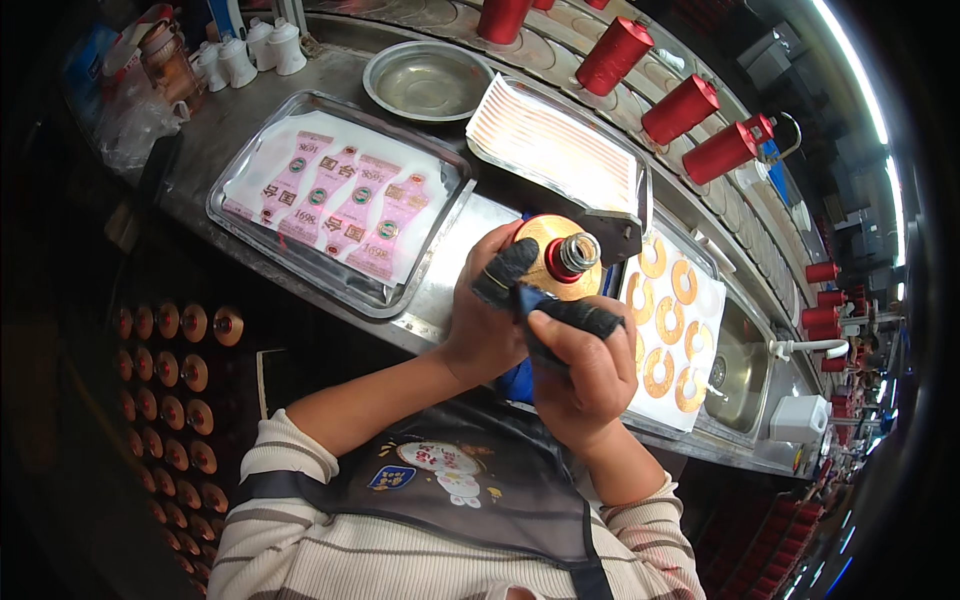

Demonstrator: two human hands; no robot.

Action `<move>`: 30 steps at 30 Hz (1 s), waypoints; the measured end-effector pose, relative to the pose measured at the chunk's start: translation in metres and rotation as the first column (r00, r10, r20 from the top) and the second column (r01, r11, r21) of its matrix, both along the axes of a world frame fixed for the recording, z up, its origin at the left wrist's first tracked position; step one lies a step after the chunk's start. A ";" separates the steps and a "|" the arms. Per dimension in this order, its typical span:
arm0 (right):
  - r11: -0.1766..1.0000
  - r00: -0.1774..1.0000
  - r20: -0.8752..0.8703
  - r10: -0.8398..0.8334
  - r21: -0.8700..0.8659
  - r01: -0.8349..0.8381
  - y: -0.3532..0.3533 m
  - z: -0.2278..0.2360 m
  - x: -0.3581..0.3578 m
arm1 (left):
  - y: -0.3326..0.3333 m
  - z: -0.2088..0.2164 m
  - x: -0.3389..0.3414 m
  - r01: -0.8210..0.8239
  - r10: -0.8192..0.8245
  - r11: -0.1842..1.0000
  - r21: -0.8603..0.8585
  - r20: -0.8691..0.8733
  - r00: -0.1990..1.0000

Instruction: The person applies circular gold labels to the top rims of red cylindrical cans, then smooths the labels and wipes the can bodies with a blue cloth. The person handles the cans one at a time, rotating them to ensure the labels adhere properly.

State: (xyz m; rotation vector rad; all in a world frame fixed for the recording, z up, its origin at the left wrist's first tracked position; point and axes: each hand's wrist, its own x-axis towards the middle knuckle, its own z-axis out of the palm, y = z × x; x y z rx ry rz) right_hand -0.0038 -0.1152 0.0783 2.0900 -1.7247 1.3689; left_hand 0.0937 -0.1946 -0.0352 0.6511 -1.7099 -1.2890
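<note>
A bottle stands tilted toward me between my hands. Its shoulder is gold, its screw neck silvery and bare, with a red ring round the neck's base. My left hand is wrapped round its left side, a dark covering on the thumb. My right hand is closed against the near right side, its index finger also wrapped in dark material and laid along the gold shoulder. The hands hide most of the bottle's body. A small dark bluish piece shows between the thumbs; what it is I cannot make out.
To the left is a metal tray of pink labels. Behind stand a metal basin and a tray of striped strips. Rightward lie gold ring labels and a sink. Red bottles stand on a conveyor.
</note>
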 end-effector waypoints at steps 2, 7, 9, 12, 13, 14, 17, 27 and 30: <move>0.989 0.980 0.144 0.135 0.048 -0.143 0.005 0.001 -0.004 | 0.001 -0.006 -0.002 0.006 -0.006 0.994 0.108 -0.003 1.000; 0.999 0.996 -0.075 0.046 -0.001 -0.047 0.005 0.003 -0.005 | 0.004 -0.005 -0.009 -0.055 0.058 0.995 0.083 -0.031 0.998; 0.979 0.974 0.116 0.195 0.034 -0.200 0.007 0.011 -0.011 | 0.001 0.002 -0.004 -0.132 0.137 0.981 -0.143 0.025 0.990; 1.000 1.000 0.014 0.013 0.011 -0.014 0.004 -0.001 -0.025 | 0.002 0.007 -0.006 -0.208 0.206 0.945 -0.252 -0.036 0.978; 0.998 0.996 -0.066 0.062 0.027 -0.060 0.012 0.007 -0.023 | 0.004 0.006 -0.008 -0.211 0.198 0.956 -0.205 -0.085 0.977; 0.989 0.985 0.146 0.090 0.105 -0.106 0.017 0.008 -0.024 | 0.004 0.007 -0.009 -0.218 0.199 0.963 -0.159 -0.127 0.972; 0.921 0.790 0.569 -0.227 0.388 -0.014 0.005 0.015 -0.041 | -0.005 0.021 0.006 -0.073 0.081 0.988 -0.137 0.051 0.995; 0.856 0.778 0.612 -0.142 0.471 -0.215 -0.073 0.004 -0.088 | -0.047 0.043 0.030 0.376 -0.376 0.926 0.041 0.189 0.907; 0.803 0.755 0.653 -0.065 0.483 -0.348 -0.097 0.015 -0.083 | -0.065 0.038 0.031 0.536 -0.579 0.783 0.315 0.058 0.813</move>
